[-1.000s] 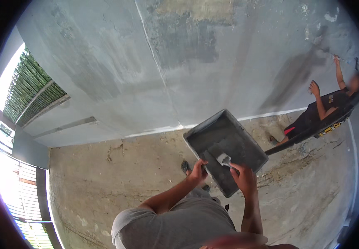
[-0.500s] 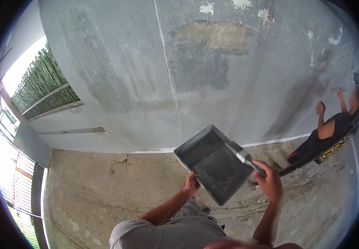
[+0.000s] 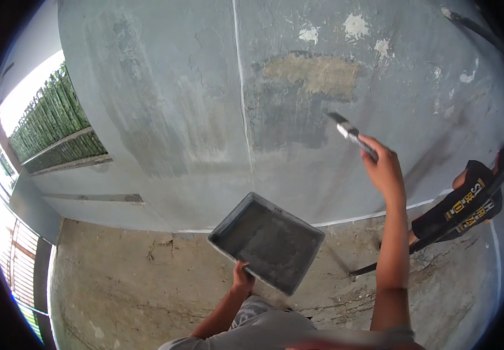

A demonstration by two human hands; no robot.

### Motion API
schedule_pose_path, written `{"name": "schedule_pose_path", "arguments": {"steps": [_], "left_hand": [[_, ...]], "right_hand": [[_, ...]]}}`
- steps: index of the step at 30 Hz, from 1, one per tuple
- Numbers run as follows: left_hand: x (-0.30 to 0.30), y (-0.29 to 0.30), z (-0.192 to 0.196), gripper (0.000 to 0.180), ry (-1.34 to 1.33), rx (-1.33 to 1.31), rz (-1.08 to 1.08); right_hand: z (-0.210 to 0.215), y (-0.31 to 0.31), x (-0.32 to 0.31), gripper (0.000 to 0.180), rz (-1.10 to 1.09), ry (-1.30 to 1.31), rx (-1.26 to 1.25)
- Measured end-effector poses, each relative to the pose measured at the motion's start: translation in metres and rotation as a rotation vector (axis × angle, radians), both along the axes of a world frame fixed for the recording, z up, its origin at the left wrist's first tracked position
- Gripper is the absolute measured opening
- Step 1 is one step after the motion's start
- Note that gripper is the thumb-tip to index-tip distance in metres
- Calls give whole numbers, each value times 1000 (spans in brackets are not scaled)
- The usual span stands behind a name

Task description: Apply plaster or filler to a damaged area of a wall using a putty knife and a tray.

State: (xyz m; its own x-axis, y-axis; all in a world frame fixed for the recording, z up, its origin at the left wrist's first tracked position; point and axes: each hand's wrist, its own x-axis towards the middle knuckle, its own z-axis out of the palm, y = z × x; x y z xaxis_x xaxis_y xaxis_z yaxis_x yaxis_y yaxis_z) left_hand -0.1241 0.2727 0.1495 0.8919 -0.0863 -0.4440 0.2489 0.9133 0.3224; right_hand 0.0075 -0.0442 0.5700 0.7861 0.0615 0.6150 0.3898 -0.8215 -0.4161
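My left hand (image 3: 243, 278) grips the near left edge of a grey rectangular paint tray (image 3: 273, 244), thumb over the rim. Dark grey paint, wet and uneven, covers the tray's bottom. In my right hand (image 3: 383, 166) is a paintbrush (image 3: 348, 130) with a pale metal band and dark bristles. Raised well above the tray, the brush points up and left toward the grey wall (image 3: 193, 105). Its bristle tip lies beside a darker grey painted area, below a tan bare patch (image 3: 316, 73). Whether the tip touches the wall I cannot tell.
At the right a person in a dark printed shirt (image 3: 462, 204) is close to the wall. A long dark pole (image 3: 432, 236) slants in front of that person. Cracked concrete floor (image 3: 129, 274) lies below; a barred opening (image 3: 27, 245) is at the left.
My right hand has lifted the brush from over the tray up to the wall. The tray has shifted left and down in view. The other person has bent or turned.
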Motion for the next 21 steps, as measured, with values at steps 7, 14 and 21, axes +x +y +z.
{"name": "schedule_pose_path", "arguments": {"steps": [7,14,21], "left_hand": [[33,74,7,45,-78,60,146],[78,136,29,48,-142,115,99],[86,159,50,50,-179,149,138]], "right_hand": [[120,46,137,34,-57,-333,-90],[175,98,190,37,-272,-423,-150],[134,123,166,33,-179,-414,-53]]}}
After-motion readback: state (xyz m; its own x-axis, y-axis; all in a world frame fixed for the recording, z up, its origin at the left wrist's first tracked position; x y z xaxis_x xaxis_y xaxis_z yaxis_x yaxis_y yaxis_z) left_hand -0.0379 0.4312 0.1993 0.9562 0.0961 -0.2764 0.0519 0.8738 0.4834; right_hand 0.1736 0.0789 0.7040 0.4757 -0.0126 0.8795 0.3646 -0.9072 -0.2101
